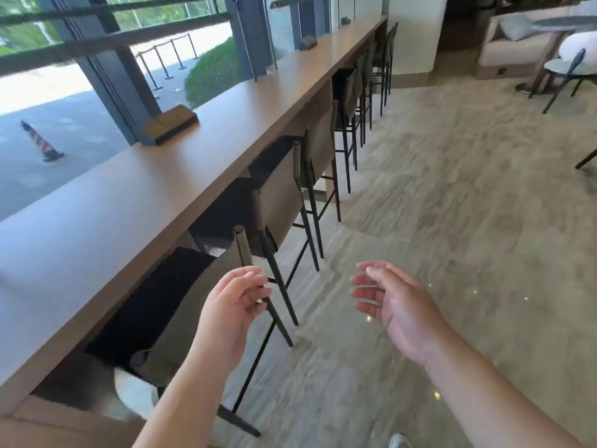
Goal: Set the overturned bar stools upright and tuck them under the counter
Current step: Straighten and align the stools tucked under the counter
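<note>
Stools (277, 195) all upright under counter (155, 176); left hand (234, 305) & right hand (392, 305) loose, holding nothing; recommend checking row alignment.

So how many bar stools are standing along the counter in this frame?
At least 5, all upright and tucked along the counter: the nearest stool by the left hand, the second, third, fourth, and more bunched at the far end, overlapping and possibly hiding others.

Daylit windows (97, 43), pale stone floor (452, 221), round table (562, 22) beyond.
</note>
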A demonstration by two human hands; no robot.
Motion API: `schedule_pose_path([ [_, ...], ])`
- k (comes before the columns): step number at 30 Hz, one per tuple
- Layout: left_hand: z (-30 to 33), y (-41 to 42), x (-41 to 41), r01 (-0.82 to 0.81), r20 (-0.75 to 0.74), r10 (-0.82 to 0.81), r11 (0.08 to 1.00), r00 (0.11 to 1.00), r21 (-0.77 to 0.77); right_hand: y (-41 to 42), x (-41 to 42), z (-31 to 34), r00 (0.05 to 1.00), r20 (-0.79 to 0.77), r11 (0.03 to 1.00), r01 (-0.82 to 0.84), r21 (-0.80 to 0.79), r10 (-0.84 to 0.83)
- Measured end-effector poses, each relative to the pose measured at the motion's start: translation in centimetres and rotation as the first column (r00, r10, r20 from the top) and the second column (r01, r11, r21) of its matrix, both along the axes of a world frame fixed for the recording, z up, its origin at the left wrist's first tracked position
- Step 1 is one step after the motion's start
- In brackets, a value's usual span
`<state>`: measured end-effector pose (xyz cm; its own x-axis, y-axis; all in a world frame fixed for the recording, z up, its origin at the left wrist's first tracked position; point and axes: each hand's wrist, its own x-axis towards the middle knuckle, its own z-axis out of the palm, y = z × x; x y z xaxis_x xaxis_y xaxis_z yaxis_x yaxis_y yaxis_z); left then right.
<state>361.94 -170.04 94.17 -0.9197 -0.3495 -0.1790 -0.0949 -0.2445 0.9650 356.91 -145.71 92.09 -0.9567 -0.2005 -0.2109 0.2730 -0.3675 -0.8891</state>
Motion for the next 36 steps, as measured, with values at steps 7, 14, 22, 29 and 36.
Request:
schedule_pose_path([
  [7,3.8,4.7,-11.1,-0.130,-0.031,0.130,0.991,0.991,-0.023,4.9,-14.2,3.9,0.986,-0.056,0.988,-0.155,0.000,0.154],
  [14,4.6,4.2,-15.8,-0.294,-0.042,0.294,0.956,0.955,-0.001,3.6,-21.2,3.9,0.953,-0.023,0.953,-0.302,0.002,0.302],
  [22,0.8,-1.0,-20.5,-0.422,0.007,0.423,0.904,0.906,0.072,-2.4,-28.4,2.6,0.901,0.010,0.897,-0.434,0.089,0.435],
  [29,-2.4,-6.5,-25.9,-0.535,0.033,0.538,0.829,0.842,0.161,-9.3,-35.2,3.1,0.834,0.011,0.809,-0.538,0.238,0.551],
  [36,-3.3,-10.5,-29.7,-0.589,0.046,0.589,0.794,0.807,0.154,-16.0,-40.3,4.4,0.774,-0.032,0.741,-0.593,0.316,0.633],
])
